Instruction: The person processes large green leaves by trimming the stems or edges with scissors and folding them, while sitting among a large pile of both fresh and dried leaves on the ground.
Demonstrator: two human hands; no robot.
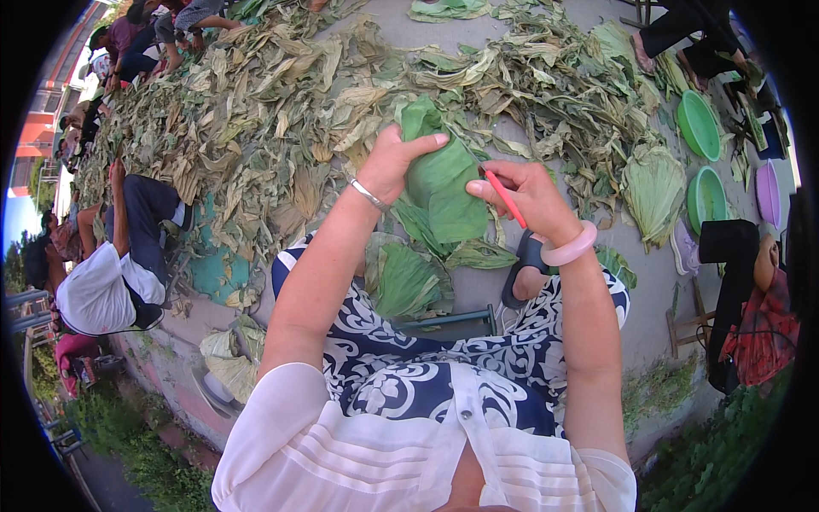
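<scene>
A large folded green leaf (448, 185), resembling a lotus leaf, is held up in front of me. My left hand (390, 163) grips its left side, with the thumb lying across the front. In my right hand (534, 192) is a red-handled tool (504, 197) whose thin metal blade lies along the leaf's upper right edge. Whether the blade has gone into the leaf, I cannot tell. More green leaves (406, 278) lie below, between my knees. A dark low stool frame (448, 322) shows near my lap.
Withered leaves (256, 128) cover much of the pavement ahead. A pale fan-shaped leaf (654, 192) lies to the right, near two green basins (699, 125) and a purple basin (768, 193). People sit close by on both sides, including one in a white shirt (96, 294).
</scene>
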